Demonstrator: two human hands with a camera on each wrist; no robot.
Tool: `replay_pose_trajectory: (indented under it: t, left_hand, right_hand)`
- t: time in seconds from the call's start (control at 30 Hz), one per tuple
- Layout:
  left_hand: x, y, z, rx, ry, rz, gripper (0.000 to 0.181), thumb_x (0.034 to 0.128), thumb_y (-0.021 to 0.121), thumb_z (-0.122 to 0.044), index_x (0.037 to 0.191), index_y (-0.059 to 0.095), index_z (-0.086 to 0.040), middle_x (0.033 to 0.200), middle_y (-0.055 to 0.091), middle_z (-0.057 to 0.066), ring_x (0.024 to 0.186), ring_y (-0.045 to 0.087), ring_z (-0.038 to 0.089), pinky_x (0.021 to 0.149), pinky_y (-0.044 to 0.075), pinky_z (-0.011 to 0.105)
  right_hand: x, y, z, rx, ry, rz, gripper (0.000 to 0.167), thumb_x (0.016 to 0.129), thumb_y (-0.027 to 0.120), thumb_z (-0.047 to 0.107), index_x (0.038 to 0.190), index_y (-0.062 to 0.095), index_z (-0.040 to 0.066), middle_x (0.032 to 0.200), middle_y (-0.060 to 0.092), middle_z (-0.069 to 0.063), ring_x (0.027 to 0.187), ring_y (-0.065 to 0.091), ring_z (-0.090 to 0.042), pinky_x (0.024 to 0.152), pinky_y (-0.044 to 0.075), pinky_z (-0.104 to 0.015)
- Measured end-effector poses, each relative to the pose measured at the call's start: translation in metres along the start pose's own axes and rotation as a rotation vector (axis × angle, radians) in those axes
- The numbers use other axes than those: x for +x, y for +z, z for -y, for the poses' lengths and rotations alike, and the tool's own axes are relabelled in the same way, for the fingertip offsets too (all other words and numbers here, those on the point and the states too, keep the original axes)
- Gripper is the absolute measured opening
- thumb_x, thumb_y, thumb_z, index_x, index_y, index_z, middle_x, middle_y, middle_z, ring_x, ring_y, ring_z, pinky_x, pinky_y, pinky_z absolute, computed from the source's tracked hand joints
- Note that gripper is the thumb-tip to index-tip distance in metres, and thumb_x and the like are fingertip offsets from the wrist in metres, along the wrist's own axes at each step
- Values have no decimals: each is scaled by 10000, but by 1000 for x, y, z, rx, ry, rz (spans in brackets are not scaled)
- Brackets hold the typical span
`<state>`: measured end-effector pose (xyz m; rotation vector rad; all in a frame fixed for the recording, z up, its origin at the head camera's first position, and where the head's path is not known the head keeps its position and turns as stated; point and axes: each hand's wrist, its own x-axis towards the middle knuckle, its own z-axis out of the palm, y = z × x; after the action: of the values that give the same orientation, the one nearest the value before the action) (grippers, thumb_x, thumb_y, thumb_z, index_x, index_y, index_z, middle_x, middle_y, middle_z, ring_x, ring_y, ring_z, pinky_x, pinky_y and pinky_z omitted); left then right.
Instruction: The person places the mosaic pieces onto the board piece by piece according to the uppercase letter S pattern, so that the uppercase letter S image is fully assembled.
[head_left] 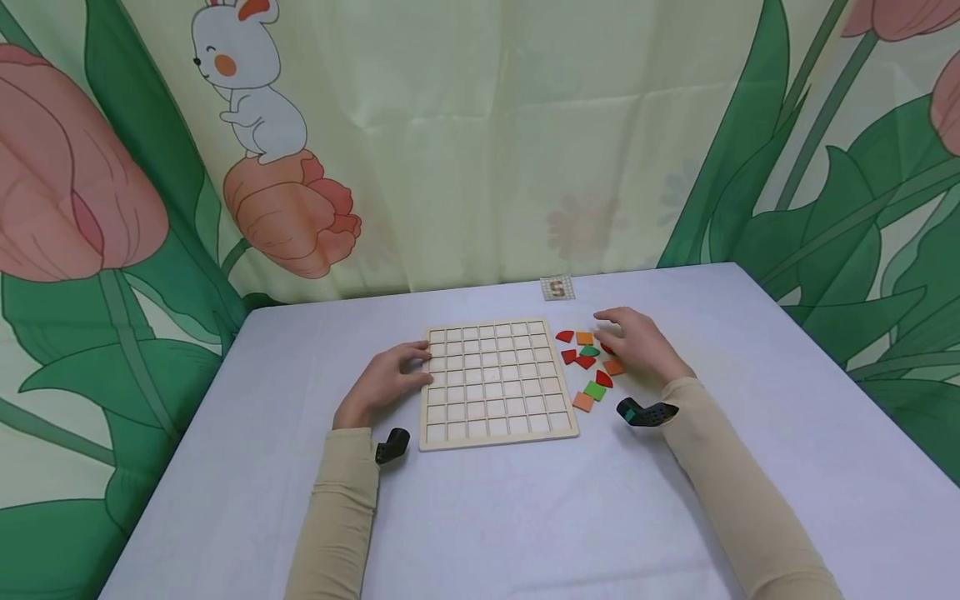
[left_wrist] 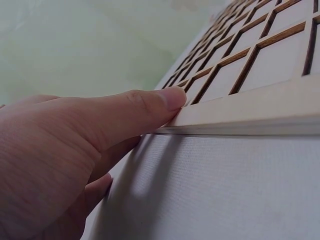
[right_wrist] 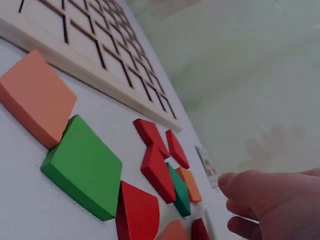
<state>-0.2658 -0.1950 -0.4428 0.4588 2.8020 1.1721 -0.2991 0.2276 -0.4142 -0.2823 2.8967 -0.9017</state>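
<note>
A wooden grid board (head_left: pixel 498 441) with square compartments lies on the white table. My left hand (head_left: pixel 385 379) is at the board's left edge. In the left wrist view, its thumb (left_wrist: pixel 145 107) lies nearly straight and touches the rim; the other fingers are partly hidden below it. My right hand (head_left: pixel 639 342) hovers by the small coloured pieces right of the board, fingers loosely bent, with nothing visible in them. Among these pieces are an orange square (head_left: pixel 583 402), a green square (right_wrist: pixel 85 167), a red quarter-round piece (head_left: pixel 604 379) and a dark green leaf-shaped piece (head_left: pixel 590 351).
A small patterned card (head_left: pixel 557 288) lies near the table's back edge. Behind the table hangs a curtain (head_left: pixel 465 167) printed with tulips and a rabbit. More red pieces (right_wrist: pixel 159 172) lie close to the board's right side.
</note>
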Motion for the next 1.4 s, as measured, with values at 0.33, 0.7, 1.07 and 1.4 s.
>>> replay_pose_trajectory:
  t: [0.33, 0.7, 1.07, 1.4]
  left_hand:
    - [2, 1, 1, 10, 6, 4, 453, 854, 769, -219, 1246, 652, -26, 1453, 503, 57, 1402, 368, 271, 1159, 277, 460]
    - [2, 2, 2, 2, -14, 12, 445, 855, 769, -218, 1243, 655, -35, 1460, 495, 55, 1409, 357, 268, 1164, 267, 456]
    - [0, 2, 1, 11, 3, -6, 444, 842, 782, -212, 1229, 662, -29, 1444, 513, 52, 1396, 380, 262, 1160, 278, 447]
    - [1, 1, 2, 10, 11, -6, 439, 845, 780, -210, 1232, 662, -38, 1447, 511, 48, 1396, 380, 260, 1158, 283, 446]
  right_hand:
    - [26, 14, 12, -131, -188, 95, 398, 945, 653, 166, 1303, 603, -1, 1215, 617, -161, 1102, 555, -313, 988, 475, -487]
    - [33, 20, 22, -163, -179, 141, 321, 929, 683, 155, 1237, 678, 66, 1126, 623, -100, 1019, 544, -250, 902, 518, -398]
    - [35, 22, 20, -157, -177, 113, 339, 926, 690, 179, 1233, 674, 36, 1086, 622, -108, 986, 546, -253, 856, 522, -378]
    - [37, 18, 22, -186, -171, 154, 366, 924, 694, 200, 1262, 662, 62, 1048, 607, -84, 943, 525, -228, 788, 515, -318]
